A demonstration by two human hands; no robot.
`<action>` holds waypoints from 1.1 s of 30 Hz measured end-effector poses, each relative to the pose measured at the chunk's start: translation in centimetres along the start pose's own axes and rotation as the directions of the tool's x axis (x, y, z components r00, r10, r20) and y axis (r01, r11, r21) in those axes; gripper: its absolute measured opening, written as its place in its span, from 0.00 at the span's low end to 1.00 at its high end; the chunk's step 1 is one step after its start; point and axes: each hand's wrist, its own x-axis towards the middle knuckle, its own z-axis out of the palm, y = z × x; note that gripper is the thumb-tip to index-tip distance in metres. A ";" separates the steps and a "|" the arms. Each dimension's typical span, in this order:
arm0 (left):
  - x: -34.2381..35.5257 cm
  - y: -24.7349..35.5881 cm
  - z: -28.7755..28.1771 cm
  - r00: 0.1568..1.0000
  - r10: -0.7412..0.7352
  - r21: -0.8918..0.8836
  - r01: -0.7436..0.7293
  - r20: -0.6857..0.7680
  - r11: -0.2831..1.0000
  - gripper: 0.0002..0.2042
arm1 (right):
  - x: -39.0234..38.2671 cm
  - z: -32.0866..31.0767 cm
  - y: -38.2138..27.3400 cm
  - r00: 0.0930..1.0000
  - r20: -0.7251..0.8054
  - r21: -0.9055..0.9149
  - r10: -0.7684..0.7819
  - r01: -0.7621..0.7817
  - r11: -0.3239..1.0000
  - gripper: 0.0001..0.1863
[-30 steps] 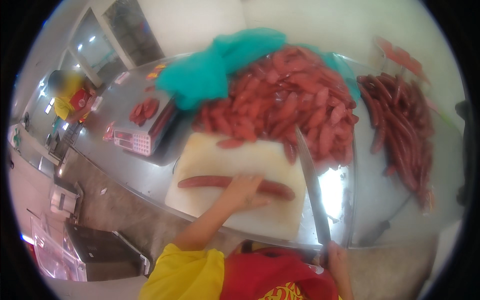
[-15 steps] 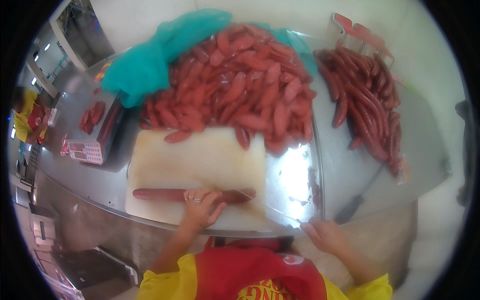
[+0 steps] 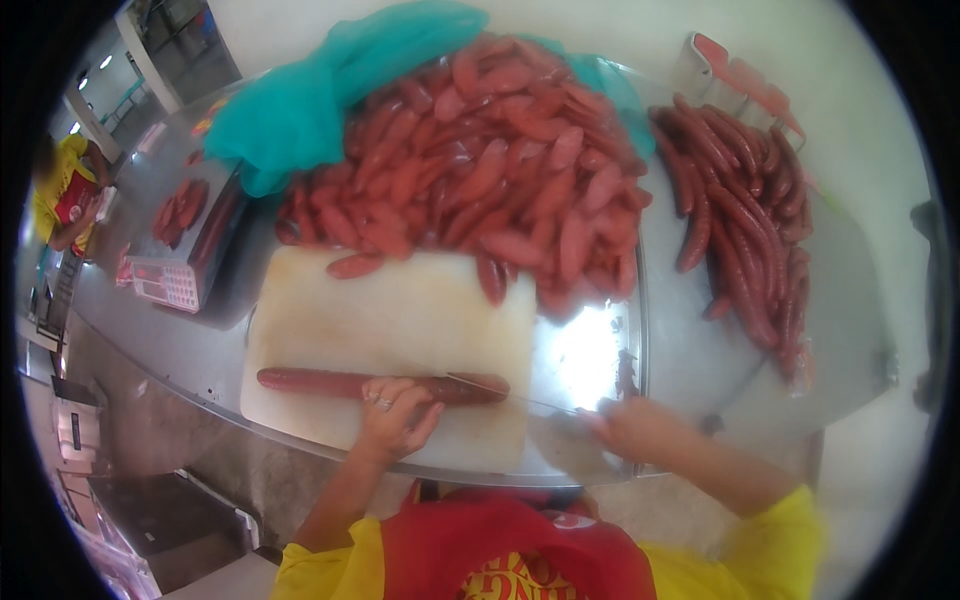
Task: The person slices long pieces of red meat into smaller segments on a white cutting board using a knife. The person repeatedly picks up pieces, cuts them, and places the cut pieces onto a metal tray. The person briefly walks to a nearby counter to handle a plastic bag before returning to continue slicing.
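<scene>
Head view: two bare hands at a board [image 3: 390, 300].
Left hand [image 3: 395, 415]: clamped over the sausage [image 3: 310, 382], fingers curled on top.
Sausage position: on the board, under the left hand, jutting out on both sides of it.
Right hand [image 3: 632, 430]: clamped on the knife [image 3: 540, 404].
Blade: runs leftward from the right hand to the sausage's right end; cutting depth unclear.
Slices [image 3: 500, 180]: heaped beyond both hands.
Whole sausages [image 3: 745, 225]: beyond the right hand, rightward.
</scene>
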 end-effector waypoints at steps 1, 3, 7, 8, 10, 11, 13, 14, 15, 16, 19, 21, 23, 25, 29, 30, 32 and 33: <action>0.0 0.0 0.0 1.000 0.000 0.005 0.000 0.012 1.000 0.14 | 2.3 0.9 -1.1 0.999 0.003 0.038 -0.032 0.031 0.999 0.34; 0.1 0.1 -0.1 1.000 0.008 0.004 -0.008 0.018 1.000 0.14 | 5.6 2.3 -3.2 0.998 -0.005 0.141 -0.063 0.063 0.988 0.35; 0.3 0.3 -0.1 1.000 -0.021 0.037 0.021 -0.002 0.999 0.15 | 6.3 2.2 -4.4 0.993 -0.045 0.158 -0.112 0.118 0.980 0.33; 0.3 0.3 -0.1 1.000 -0.023 0.043 0.023 -0.010 0.999 0.15 | 4.6 1.6 -3.8 0.988 -0.056 0.123 -0.141 0.147 0.982 0.33; 0.2 0.3 0.0 1.000 -0.029 0.054 0.030 -0.009 0.998 0.16 | 0.8 0.7 -2.5 0.993 -0.060 0.124 -0.104 0.111 0.986 0.31; 0.2 0.2 0.1 1.000 -0.030 0.061 0.030 0.001 0.998 0.16 | -1.2 0.5 -1.9 0.998 -0.056 0.162 -0.039 0.048 0.986 0.30; 0.1 0.1 0.1 0.999 -0.033 0.054 0.033 0.007 0.998 0.17 | -5.4 -0.4 -1.0 0.999 -0.019 0.063 0.048 -0.046 0.997 0.29; 0.1 0.0 0.1 0.999 -0.032 0.039 0.032 0.004 0.999 0.17 | -6.1 -0.4 -0.7 0.997 0.006 0.072 0.083 -0.083 0.994 0.29; 0.1 0.0 0.1 0.999 -0.035 0.016 0.035 0.001 0.999 0.17 | -6.6 -0.2 -0.7 0.994 0.007 0.075 0.105 -0.105 0.992 0.29; 0.1 -0.1 0.2 0.999 -0.039 0.020 0.039 0.002 0.999 0.17 | -6.6 0.0 -0.9 0.991 0.017 0.071 0.132 -0.133 0.989 0.29; 0.1 0.1 0.1 0.999 -0.041 0.018 0.041 0.001 0.999 0.18 | -1.1 2.3 -2.5 0.997 -0.002 0.103 0.073 -0.072 0.992 0.31; 0.2 0.2 0.0 1.000 -0.021 0.018 0.021 0.010 1.000 0.20 | 3.3 4.2 -4.7 0.993 -0.113 0.096 0.019 -0.009 0.995 0.33; 0.2 0.3 -0.3 1.000 0.021 0.056 -0.022 0.006 0.998 0.20 | 6.5 5.1 -7.0 0.987 -0.153 0.237 -0.052 0.088 0.968 0.34; 0.2 0.3 -0.6 0.999 0.042 0.086 -0.043 0.003 0.995 0.20 | 7.2 4.8 -8.0 0.993 -0.119 0.278 -0.019 0.051 0.959 0.34; -0.1 -0.4 -0.8 0.999 0.030 0.073 -0.029 -0.013 0.997 0.19 | 1.0 2.8 -6.1 0.995 -0.097 0.177 0.024 -0.006 0.984 0.33; -0.2 -0.6 -0.8 0.999 0.027 0.054 -0.026 -0.024 0.998 0.19 | -1.3 2.4 -5.3 0.997 -0.047 0.157 0.062 -0.054 0.986 0.32; -0.4 -0.8 -0.7 1.000 0.009 0.042 -0.009 -0.019 0.999 0.18 | -5.0 2.0 -3.9 0.995 -0.049 0.125 0.084 -0.078 0.989 0.32; -0.4 -0.9 -0.7 1.000 0.010 0.035 -0.009 -0.019 0.999 0.18 | -5.5 2.3 -3.3 0.994 -0.023 0.100 0.106 -0.103 0.990 0.32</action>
